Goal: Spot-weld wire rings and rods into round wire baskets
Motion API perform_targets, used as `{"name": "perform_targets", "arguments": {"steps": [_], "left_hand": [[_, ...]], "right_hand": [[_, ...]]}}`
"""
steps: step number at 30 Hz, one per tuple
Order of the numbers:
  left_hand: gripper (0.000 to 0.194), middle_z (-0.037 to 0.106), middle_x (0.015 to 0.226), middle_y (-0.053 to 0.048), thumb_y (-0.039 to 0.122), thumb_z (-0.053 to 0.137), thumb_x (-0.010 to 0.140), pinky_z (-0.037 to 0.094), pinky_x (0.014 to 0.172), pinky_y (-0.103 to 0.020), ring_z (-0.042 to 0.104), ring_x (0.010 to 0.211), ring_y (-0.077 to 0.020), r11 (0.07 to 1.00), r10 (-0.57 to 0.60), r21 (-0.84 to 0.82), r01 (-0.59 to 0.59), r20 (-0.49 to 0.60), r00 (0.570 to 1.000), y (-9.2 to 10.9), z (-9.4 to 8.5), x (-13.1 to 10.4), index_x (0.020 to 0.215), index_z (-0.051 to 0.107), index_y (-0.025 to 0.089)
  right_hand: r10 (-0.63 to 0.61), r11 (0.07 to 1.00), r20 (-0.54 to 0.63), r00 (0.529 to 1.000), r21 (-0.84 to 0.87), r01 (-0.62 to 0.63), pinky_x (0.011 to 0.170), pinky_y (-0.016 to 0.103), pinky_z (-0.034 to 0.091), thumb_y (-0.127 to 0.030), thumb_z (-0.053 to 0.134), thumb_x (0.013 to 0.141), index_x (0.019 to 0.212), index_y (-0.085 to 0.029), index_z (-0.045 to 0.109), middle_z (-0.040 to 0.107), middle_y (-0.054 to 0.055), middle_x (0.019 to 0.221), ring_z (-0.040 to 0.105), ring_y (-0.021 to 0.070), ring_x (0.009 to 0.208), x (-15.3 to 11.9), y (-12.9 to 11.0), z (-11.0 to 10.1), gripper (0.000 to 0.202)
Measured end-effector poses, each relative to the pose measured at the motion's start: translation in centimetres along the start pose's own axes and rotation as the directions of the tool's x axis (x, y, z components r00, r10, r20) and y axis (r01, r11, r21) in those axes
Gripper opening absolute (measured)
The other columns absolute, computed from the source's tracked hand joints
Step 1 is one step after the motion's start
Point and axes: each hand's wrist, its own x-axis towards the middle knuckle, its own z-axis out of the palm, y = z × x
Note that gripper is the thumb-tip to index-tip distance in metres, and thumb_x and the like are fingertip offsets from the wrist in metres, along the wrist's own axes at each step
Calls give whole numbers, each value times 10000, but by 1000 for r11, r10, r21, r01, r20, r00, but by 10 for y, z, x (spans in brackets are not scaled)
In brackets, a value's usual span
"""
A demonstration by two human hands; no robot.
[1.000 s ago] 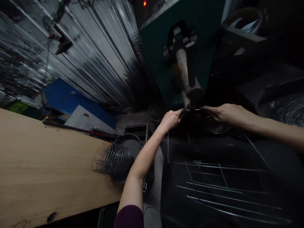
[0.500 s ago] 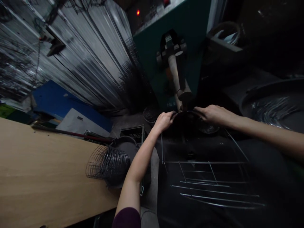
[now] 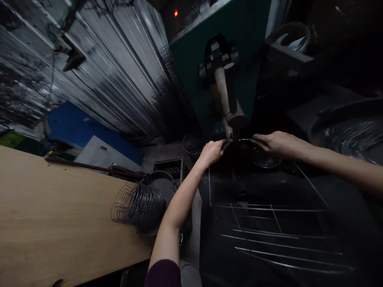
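A wire rack point(image 3: 284, 235) of thin metal rods hangs below and between my hands, over a dark surface. My left hand point(image 3: 213, 152) is closed on its upper rim, beside the tip of the machine's arm. On the other side, my right hand point(image 3: 273, 142) grips the same rim, fingers wrapped round it. Between the two hands the thin rim runs under the lower end of the machine arm point(image 3: 229, 99), where a tiny red glow shows. Darkness hides the exact contact there.
The arm juts from a green machine body point(image 3: 248, 44). Curved wire pieces point(image 3: 146, 203) are stacked beside a wooden board point(image 3: 66, 219) at left. A round bin with metal pieces point(image 3: 353, 135) stands at right. Behind are a blue panel point(image 3: 72, 119) and a black crate point(image 3: 170, 167).
The rack and both hands have shifted slightly right in view, as has the whole scene. The rim's section under the machine tip now shows a small red glow. Both hands still hold the rim.
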Motion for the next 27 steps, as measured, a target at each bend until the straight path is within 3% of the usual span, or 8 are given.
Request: {"name": "perform_targets", "arguments": {"steps": [4,7,10,15,18,20,23,27], "left_hand": [[293,662,1010,-57,342,387,985,420,755,-248,624,916,-205,999,-4,-50,4,-9,1000,0,1,-1,1108,602,185],[283,665,967,-65,332,402,980,416,739,-245,623,874,-201,999,-4,-44,3,-13,1000,3,3,0,1064,615,166],[262,664,958,-71,320,424,973,413,743,-246,623,895,-210,996,-12,-85,9,-37,999,9,-1,-4,1042,623,165],[281,657,985,-50,373,428,963,431,834,-247,610,930,-176,909,-110,-416,31,-166,980,2,-17,-58,1025,632,190],[466,649,976,-80,541,390,932,445,886,-289,594,961,-190,635,-458,-765,106,-262,850,-4,8,-125,998,645,156],[546,648,916,-97,633,481,852,452,897,-334,601,922,-216,370,-679,-907,200,-117,725,-1,46,-167,944,660,125],[582,647,925,-138,655,578,782,468,890,-372,607,933,-257,-122,-524,-944,307,324,788,23,106,-200,971,674,113],[551,626,1020,-141,630,480,857,488,833,-338,606,947,-238,-565,-403,-815,131,411,818,63,128,-180,984,657,125]], "right_hand": [[-5,986,2,1000,169,4,776,329,434,-446,291,944,1218,-185,568,631,105,1027,599,252,907,-2,8,-7,468],[0,914,141,990,402,-57,894,289,427,-443,322,941,1168,-169,610,629,75,1093,585,210,994,-14,23,-10,458],[31,906,201,979,409,-113,871,311,441,-449,364,921,1064,-159,640,639,82,1066,599,219,956,-34,28,-7,425],[7,938,-195,981,342,62,735,314,439,-361,368,891,982,-172,608,646,88,881,600,201,763,-66,5,2,319],[90,926,-384,919,372,64,650,291,419,-380,389,877,961,-181,598,620,77,774,560,179,653,-81,0,1,300],[174,906,-435,883,423,29,666,282,414,-365,399,880,997,-172,604,625,80,794,568,177,682,-91,4,-2,304],[227,889,-490,841,457,26,703,272,406,-336,390,895,1013,-148,605,634,93,879,585,179,771,-103,11,-2,309],[251,883,-526,813,468,30,692,264,401,-336,373,906,981,-135,599,617,91,833,558,155,720,-114,13,5,311]]}}
